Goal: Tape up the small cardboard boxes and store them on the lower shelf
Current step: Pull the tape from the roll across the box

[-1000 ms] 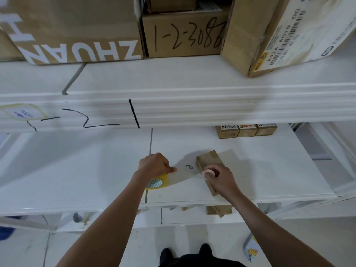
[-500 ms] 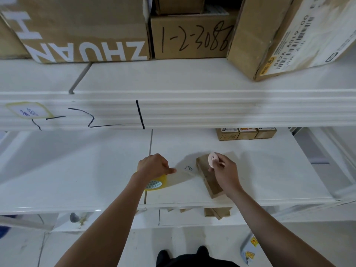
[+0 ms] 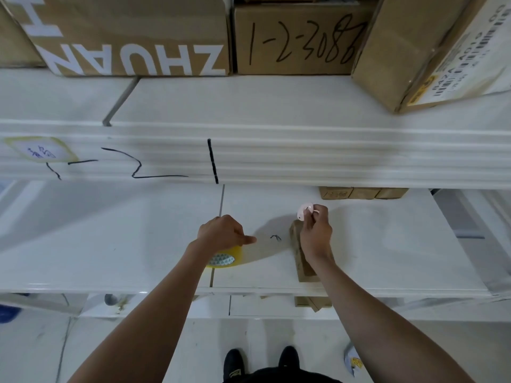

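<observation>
A small brown cardboard box point(image 3: 300, 252) is seen lying on the white shelf board point(image 3: 110, 239), its long axis running from the front edge of the board towards the back. Directly over the box the right hand point(image 3: 315, 236) is held, so that most of the box is covered by hand and wrist; the box lies below and slightly left of the fingers. A small round pink object point(image 3: 305, 211), probably a tape cutter, is pinched between the right fingertips above the far end of the box.

To the left of the box, well apart from it, a yellowish roll of clear packing tape point(image 3: 225, 258) is gripped by the left hand point(image 3: 222, 233), the fingers curled round it and the forefinger pointed towards the box. A pale strip of tape point(image 3: 265, 254) appears to be stretched from the roll towards the box, though its end is hidden under the right wrist. The right hand is plainly the nearer one; the coming cut is judged to depend on the cutter being lowered to the strip just left of the box.

Behind the box, at the back of the board, a row of three small brown boxes point(image 3: 362, 193) is partly hidden by the white upper shelf beam point(image 3: 331, 156), which bears black marker strokes. Above the beam, large cardboard cartons point(image 3: 138, 34) are stored. Below the box, a lower shelf point(image 3: 276, 306) holding more small boxes and a pale floor point(image 3: 166, 349) are visible.
</observation>
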Motion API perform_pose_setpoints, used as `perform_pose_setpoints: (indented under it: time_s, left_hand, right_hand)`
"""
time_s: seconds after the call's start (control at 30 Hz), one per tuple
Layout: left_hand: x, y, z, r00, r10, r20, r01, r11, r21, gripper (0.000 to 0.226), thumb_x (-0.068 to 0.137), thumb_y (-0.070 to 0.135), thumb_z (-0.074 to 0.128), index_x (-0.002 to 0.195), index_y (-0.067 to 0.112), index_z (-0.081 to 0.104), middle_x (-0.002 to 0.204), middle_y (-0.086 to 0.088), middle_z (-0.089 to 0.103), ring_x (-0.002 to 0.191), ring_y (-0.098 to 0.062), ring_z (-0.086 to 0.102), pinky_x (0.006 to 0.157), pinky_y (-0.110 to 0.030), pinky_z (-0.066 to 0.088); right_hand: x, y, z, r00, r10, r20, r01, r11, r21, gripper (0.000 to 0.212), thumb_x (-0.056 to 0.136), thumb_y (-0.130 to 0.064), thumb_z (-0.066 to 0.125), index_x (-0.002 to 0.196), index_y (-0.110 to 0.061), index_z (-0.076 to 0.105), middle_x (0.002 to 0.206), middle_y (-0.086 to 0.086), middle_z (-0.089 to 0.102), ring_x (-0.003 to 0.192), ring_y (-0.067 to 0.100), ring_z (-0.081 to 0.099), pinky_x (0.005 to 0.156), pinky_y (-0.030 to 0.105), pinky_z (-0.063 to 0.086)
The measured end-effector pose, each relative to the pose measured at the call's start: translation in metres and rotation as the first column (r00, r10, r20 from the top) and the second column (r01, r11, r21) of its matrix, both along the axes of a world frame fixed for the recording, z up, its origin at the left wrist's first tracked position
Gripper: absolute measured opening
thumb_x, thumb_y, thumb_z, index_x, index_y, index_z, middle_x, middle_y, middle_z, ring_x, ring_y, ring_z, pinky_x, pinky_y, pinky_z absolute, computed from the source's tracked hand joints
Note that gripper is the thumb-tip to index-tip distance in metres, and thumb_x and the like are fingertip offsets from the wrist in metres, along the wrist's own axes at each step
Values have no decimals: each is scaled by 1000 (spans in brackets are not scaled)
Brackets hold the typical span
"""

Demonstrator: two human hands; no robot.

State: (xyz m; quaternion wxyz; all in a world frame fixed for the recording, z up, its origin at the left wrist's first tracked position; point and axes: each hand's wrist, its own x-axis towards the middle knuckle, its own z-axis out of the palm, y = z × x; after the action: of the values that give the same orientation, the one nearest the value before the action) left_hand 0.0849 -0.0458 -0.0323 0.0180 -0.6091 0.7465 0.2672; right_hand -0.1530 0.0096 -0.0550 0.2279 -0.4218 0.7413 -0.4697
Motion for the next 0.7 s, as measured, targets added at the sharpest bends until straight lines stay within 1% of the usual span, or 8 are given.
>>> perform_pose_setpoints:
  time_s: [0.07,0.13,0.23,0.37,0.5,0.57,0.63,0.7]
  left_hand:
    - [-1,1,-1,1000,-5,9,5,1000,-7,50,73,80,65,61,32,66,71,16,65,81,-9,60,69,-30,40]
    - [-2,0,-1,1000,-4,15,5,1000,-22,50,73,80,65,61,32,66,73,16,66,83,-11,61,70,-30,42]
    - [-1,-4,0,999,-20,38,22,998,-54,49,74,80,64,62,32,65,76,15,66,87,-12,62,72,-30,44]
    - [-1,-7,1,995,-57,82,66,991,-115,49,75,82,60,67,34,66,81,15,65,89,-12,60,71,-29,44]
    - [-1,-10,0,995,-63,75,74,986,-147,48,75,82,60,70,35,67,84,17,60,92,-12,59,71,-29,42]
    - [-2,-13,1,994,-74,86,86,986,-140,49,74,83,60,73,35,69,87,16,61,93,-12,59,72,-29,43]
    - [-3,-13,-1,994,-59,87,69,990,-119,49,75,82,61,70,34,69,85,15,63,92,-13,59,73,-30,43]
    - [-4,-13,-2,997,-26,77,35,993,-113,49,76,80,62,67,32,68,78,15,63,90,-13,60,73,-30,44]
  right_hand:
    - [-3,-4,-3,997,-80,19,80,997,-17,20,107,-18,47,121,-5,50,97,10,67,89,29,65,74,34,50]
    - [-3,-8,-6,992,-125,26,125,992,-30,18,107,-18,46,120,-6,50,93,5,65,86,27,65,73,34,51]
    - [1,-10,-14,991,-132,-1,132,990,-53,16,107,-17,47,119,-6,50,88,2,63,78,23,63,67,30,48]
    - [1,-12,-17,989,-141,-30,139,987,-82,16,106,-13,49,118,-3,52,84,1,61,73,20,58,66,29,44]
    - [-1,-12,-14,988,-156,-6,155,983,-103,16,105,-13,50,117,-2,53,85,2,64,76,18,60,68,22,43]
    - [-1,-12,-12,988,-152,12,152,985,-86,19,106,-15,50,118,-1,55,89,5,67,79,18,61,72,25,47]
    - [-2,-12,-10,989,-145,28,146,988,-50,21,106,-17,49,118,-1,56,91,3,66,82,18,61,77,29,50]
    - [-2,-13,-7,992,-125,33,126,992,-23,21,106,-18,48,117,-2,58,91,-1,63,85,17,60,78,27,47]
